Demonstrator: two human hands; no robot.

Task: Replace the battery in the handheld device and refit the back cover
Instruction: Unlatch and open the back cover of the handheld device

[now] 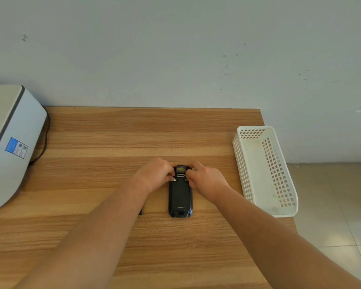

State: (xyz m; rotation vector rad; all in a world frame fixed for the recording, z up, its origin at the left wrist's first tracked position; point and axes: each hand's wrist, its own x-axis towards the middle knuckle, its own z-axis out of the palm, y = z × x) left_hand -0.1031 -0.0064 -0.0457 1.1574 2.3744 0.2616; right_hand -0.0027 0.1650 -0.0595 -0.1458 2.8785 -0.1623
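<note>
— Head view first: where is the handheld device (180, 191) lying?

— It is lying flat on the wooden table (113, 132), back side up, its long axis running away from the person. The back cover (180, 195) is facing upward with a logo near the close end.

— And the hands?

— Both are meeting at the far end of the device. The left hand (157, 174) is coming in from the left, the right hand (206, 180) from the right. Their fingers are curled inward, and the fingertips (174, 177) are pressing on the top corners of the cover, just beside the small latch there. Neither hand is wrapping around the body; the near two thirds are lying bare between the forearms.

— Anything else around?

— A white perforated basket (265, 172) is sitting at the table's right edge, well apart from the device. A grey machine (10, 142) is standing at the left. A small dark object (140, 211) is peeking out from under the left forearm; what it is cannot be told.
</note>
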